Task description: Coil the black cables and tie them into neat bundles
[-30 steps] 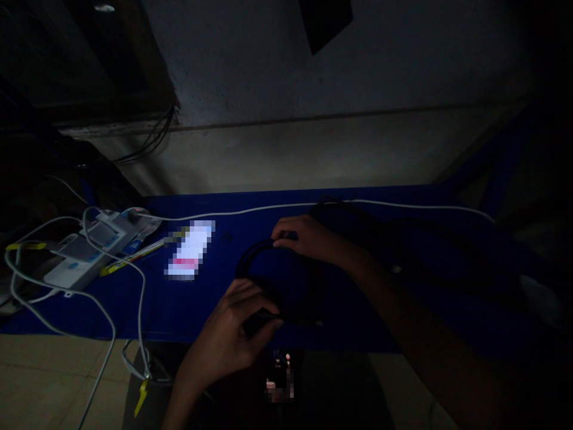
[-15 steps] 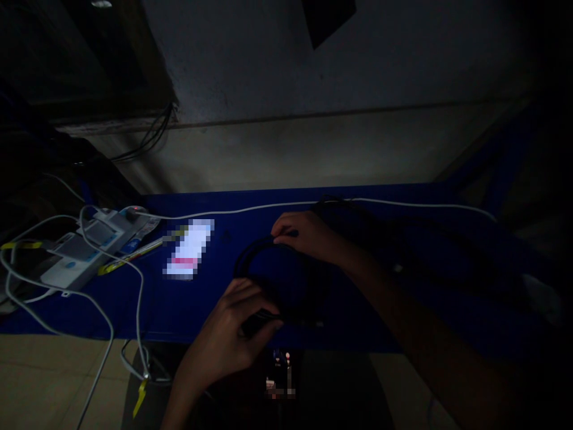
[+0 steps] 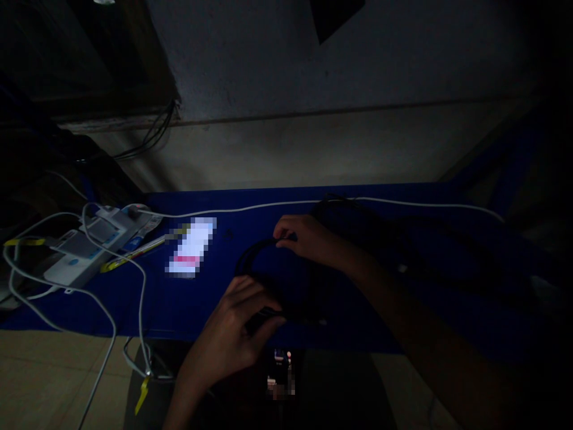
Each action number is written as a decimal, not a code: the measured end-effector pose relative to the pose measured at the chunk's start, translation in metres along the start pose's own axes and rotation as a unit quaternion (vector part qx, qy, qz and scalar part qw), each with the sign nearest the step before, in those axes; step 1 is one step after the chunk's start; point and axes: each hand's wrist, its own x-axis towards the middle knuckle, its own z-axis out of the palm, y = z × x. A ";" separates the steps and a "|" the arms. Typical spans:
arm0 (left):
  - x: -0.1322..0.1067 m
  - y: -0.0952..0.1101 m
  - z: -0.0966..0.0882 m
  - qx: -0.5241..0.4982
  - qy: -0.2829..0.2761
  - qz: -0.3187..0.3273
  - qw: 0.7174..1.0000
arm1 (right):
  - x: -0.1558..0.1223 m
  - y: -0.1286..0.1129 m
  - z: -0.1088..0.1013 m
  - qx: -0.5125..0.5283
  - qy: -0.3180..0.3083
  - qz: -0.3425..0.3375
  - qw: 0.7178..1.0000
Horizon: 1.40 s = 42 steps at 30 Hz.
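Observation:
A black cable (image 3: 256, 247) lies in a round coil on the blue tabletop (image 3: 210, 310). My left hand (image 3: 239, 322) is closed around the near-left part of the coil, thumb and fingers pinching dark strands. A pale-tipped end (image 3: 321, 322) sticks out to the right of that grip. At the far side of the loop, my right hand (image 3: 307, 239) pinches the cable between thumb and fingertips. Darkness hides much of the coil's right side.
A lit phone (image 3: 190, 248) lies left of the coil. Beyond it are a white power strip (image 3: 74, 263) with plugs and a tangle of white cords (image 3: 142, 286). More dark cables (image 3: 349, 209) lie at the back right. A wall (image 3: 277, 149) rises behind the table.
Both hands keep their hold on the black cable in nearly the same place. The whole view has shifted slightly, and the fingers of my right hand have moved a little.

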 end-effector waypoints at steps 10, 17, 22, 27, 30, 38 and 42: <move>0.000 0.001 0.000 0.011 0.014 0.000 1.000 | 0.003 -0.006 0.000 -0.025 0.012 -0.006 1.000; 0.000 0.000 0.001 0.008 0.013 -0.003 1.000 | 0.002 0.000 -0.001 -0.008 0.027 0.003 1.000; -0.001 0.000 -0.001 0.004 0.012 -0.006 1.000 | 0.002 0.000 0.002 0.000 0.034 -0.002 0.999; -0.001 0.001 0.000 0.008 0.014 -0.002 1.000 | 0.003 0.001 0.004 0.022 0.049 0.022 0.998; -0.001 0.000 0.001 0.012 0.020 -0.001 1.000 | 0.004 0.004 0.006 0.036 0.043 0.016 0.998; -0.011 0.005 0.002 0.093 0.103 0.065 0.988 | 0.003 0.007 0.007 0.025 0.039 -0.008 0.999; -0.053 0.012 0.048 0.063 0.316 0.082 0.943 | 0.003 0.006 0.006 0.029 0.029 -0.009 0.999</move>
